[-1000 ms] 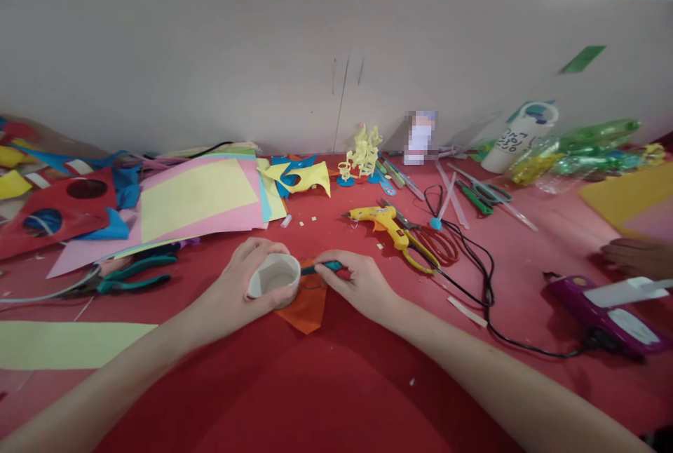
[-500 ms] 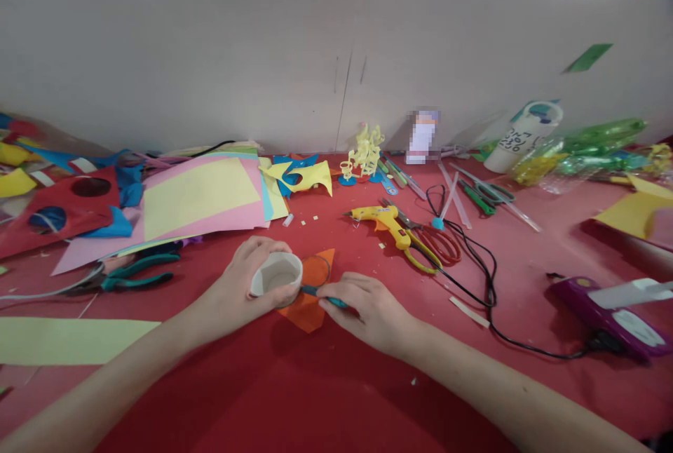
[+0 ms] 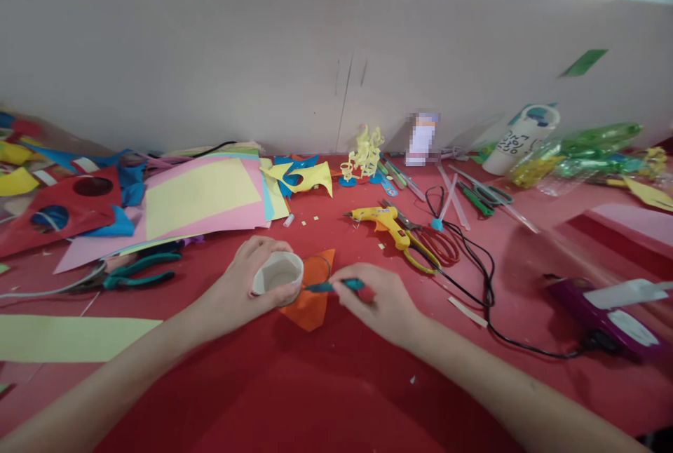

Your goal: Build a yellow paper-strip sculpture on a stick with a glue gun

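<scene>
My left hand [image 3: 256, 276] is wrapped around a white cup-like roll [image 3: 278, 275], its open top facing up. The roll stands on an orange piece of paper or felt [image 3: 311, 309], which bears a dark curved line to the right of the roll. Between the fingers of my right hand [image 3: 376, 302] is a teal pen [image 3: 336, 286], lying nearly level. Its tip points left, close to the roll's lower right side; whether it touches the orange piece I cannot tell.
Beyond my hands lie a yellow glue gun [image 3: 381, 218], red-handled scissors [image 3: 439, 244] and a black cord [image 3: 491, 285]. A purple device [image 3: 599, 316] sits at right. Teal-handled pliers [image 3: 139, 272], paper sheets [image 3: 202, 197] and a red cut-out [image 3: 63, 211] are at left.
My right hand has shifted slightly up and right, and the pen shows more of its length. At the far right, the yellow sheet has moved and a pink sheet shows. My left hand holds still.
</scene>
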{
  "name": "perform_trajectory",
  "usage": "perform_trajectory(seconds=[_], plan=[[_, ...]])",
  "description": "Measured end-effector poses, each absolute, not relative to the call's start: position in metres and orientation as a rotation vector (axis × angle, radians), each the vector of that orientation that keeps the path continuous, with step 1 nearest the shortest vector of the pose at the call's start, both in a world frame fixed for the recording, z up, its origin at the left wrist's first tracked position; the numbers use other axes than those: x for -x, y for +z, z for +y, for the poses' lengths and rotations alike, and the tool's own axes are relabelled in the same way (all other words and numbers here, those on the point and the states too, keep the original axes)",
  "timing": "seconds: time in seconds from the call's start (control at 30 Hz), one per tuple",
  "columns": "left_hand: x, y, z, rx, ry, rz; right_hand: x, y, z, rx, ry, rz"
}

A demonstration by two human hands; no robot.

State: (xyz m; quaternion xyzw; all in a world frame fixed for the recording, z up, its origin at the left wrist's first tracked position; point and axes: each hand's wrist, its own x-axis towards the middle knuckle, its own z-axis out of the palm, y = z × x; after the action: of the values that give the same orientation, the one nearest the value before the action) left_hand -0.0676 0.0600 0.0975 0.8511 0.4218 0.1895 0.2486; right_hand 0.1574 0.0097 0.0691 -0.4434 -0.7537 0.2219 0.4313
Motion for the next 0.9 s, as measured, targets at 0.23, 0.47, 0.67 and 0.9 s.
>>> perform_trajectory(seconds=[0.23, 0.47, 0.67, 0.9], plan=[[0.066, 0.105, 0.057, -2.281, 0.471, 1.131, -0.164, 0.090, 0.070, 1.235, 0.838, -1.660], [0.065, 0.112, 0.053, -2.284, 0.437, 1.206, -0.121, 0.095, 0.133, 1.247, 1.130, -1.864], [0.066, 0.110, 0.054, -2.273, 0.397, 1.259, -0.078, 0.102, 0.153, 1.355, 1.356, -2.026], [0.066, 0.109, 0.056, -2.294, 0.386, 1.211, -0.053, 0.108, 0.153, 1.414, 1.566, -2.196]])
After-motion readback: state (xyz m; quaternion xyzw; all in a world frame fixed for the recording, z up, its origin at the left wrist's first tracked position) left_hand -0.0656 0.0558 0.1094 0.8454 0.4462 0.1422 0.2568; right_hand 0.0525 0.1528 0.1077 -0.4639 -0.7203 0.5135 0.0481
